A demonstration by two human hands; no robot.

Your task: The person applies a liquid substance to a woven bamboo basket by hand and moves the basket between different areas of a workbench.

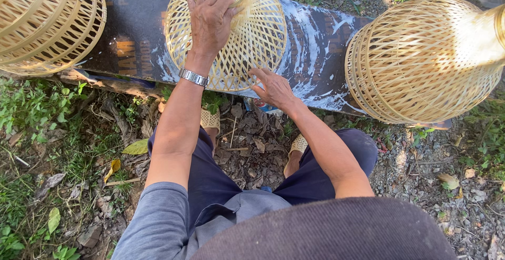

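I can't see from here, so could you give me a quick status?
Left hand grips middle basket at its neck. Right hand fingers its lower weave. Similar baskets either side, apart.

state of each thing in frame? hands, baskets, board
Left hand: gripping the rim of the middle basket.
Right hand: open, fingertips on the middle basket's lower weave.
Middle basket: upright on the board, open top.
Left basket: on the board, untouched, partly out of frame.
Right basket: lying on its side, untouched.
Board: flat on the ground, smeared white.
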